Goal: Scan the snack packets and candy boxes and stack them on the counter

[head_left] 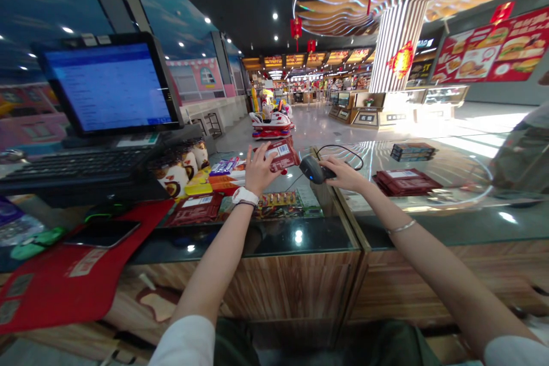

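My left hand [258,170] holds a dark red packet [282,154] with a white barcode label, lifted above the glass counter [300,229]. A white watch sits on that wrist. My right hand [343,173] is closed on a grey handheld barcode scanner [314,170], whose black cable loops away behind it. The scanner's head points toward the packet, a few centimetres from it. A thin bracelet is on my right forearm.
At left stand a touchscreen monitor [109,86] and a black keyboard [72,164], with a phone [103,233] on a red mat. Snack packs [180,168] and more red packets [405,181] lie on the glass. A person's sleeve [521,154] shows at far right.
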Motion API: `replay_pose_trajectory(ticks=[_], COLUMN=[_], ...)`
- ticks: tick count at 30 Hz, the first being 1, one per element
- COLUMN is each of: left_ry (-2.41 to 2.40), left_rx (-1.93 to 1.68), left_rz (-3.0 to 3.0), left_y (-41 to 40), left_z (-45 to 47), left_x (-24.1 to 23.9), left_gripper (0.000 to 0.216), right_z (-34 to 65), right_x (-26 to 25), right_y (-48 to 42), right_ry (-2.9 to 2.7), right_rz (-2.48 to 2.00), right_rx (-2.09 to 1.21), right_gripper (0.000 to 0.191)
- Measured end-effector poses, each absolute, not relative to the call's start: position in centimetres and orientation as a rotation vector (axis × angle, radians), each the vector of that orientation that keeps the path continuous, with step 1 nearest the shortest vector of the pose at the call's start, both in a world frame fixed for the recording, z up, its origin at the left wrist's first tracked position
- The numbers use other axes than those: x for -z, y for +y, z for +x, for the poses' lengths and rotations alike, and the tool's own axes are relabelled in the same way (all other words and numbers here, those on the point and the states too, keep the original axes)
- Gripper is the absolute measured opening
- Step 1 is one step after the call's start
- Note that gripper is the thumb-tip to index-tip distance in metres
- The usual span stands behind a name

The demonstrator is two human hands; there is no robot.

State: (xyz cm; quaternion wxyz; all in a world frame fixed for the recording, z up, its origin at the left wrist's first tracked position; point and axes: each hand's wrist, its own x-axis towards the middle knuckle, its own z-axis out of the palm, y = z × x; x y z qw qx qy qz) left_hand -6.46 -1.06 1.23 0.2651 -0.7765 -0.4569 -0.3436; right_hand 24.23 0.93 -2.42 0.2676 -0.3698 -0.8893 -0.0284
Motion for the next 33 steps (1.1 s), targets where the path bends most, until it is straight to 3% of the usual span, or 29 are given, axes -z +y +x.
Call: replay_pose_trajectory(ticks=[24,33], left_ry=[-1.203,-1.112], left_rx=[0.993,1.046], left_rz=[-2.147,-2.195], left_y=[-1.3,-2.4], left_z=[-5.2,-0.1], left_x=[-0.8,-1.4], left_gripper=[0.042,0.049], right_z=[22.9,25.5], right_x=[4.7,1.3], right_y=[2.4,-3.1], right_ry=[-2.397,-2.063], right_rz=[-0.903,-0.973], right_rx=[-0.270,0.212], right_gripper=[0.057,0.061])
